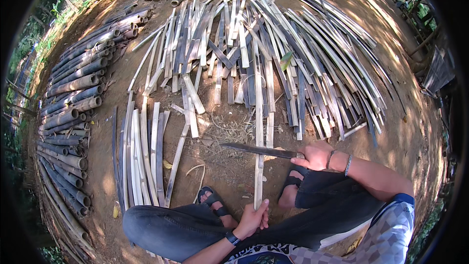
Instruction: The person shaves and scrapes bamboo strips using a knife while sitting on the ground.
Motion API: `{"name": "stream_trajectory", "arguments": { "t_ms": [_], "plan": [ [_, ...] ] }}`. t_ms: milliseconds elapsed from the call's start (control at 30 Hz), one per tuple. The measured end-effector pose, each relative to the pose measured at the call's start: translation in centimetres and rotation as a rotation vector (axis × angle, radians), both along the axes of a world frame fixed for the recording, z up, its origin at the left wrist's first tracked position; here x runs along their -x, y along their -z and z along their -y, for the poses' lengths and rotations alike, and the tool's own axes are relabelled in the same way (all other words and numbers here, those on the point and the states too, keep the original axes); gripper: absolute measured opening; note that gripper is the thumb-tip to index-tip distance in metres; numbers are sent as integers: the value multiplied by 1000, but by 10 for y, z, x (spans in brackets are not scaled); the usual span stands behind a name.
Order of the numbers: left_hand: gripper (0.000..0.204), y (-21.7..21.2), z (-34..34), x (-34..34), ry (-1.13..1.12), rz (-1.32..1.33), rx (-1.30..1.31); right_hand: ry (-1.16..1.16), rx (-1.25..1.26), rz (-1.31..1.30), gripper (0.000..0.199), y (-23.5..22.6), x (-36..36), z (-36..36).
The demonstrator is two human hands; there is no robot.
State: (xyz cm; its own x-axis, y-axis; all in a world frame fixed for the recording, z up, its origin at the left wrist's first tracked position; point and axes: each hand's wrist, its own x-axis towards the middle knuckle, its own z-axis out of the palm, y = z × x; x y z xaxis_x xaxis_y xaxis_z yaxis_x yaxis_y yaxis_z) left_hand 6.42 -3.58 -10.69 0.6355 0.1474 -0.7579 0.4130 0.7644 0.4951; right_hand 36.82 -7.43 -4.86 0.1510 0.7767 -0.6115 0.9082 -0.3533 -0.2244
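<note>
The left hand [252, 219] has its grip closed round the near end of an upright bamboo strip [258, 132], whose far end is lost among the heap of split strips [273, 54]. The right hand [315, 155] is closed on a long knife [259, 150], its handle hidden in the fist and its blade lying across that strip. No container shows; round bamboo poles [73, 112] lie stacked well left of the strip.

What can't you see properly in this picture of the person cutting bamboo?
- Head view: the near end of the bamboo strip is covered by the left hand.
- The knife handle is hidden inside the right hand.
- The feet are partly hidden by the knees.
- The stacked bamboo poles bend and blur toward the dark rim.
</note>
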Motion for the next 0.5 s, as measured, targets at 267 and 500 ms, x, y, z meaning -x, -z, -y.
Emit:
{"name": "stream_trajectory", "arguments": {
  "t_ms": [267, 500],
  "plan": [
    [36, -7, 3, 7, -2, 32, 65, -337, 79, -30, 70, -17, 3, -15],
    [40, 5, 11, 7, 15, -1, 6, -162, -62, -157, 67, 36, -21, -26]
  ]
}}
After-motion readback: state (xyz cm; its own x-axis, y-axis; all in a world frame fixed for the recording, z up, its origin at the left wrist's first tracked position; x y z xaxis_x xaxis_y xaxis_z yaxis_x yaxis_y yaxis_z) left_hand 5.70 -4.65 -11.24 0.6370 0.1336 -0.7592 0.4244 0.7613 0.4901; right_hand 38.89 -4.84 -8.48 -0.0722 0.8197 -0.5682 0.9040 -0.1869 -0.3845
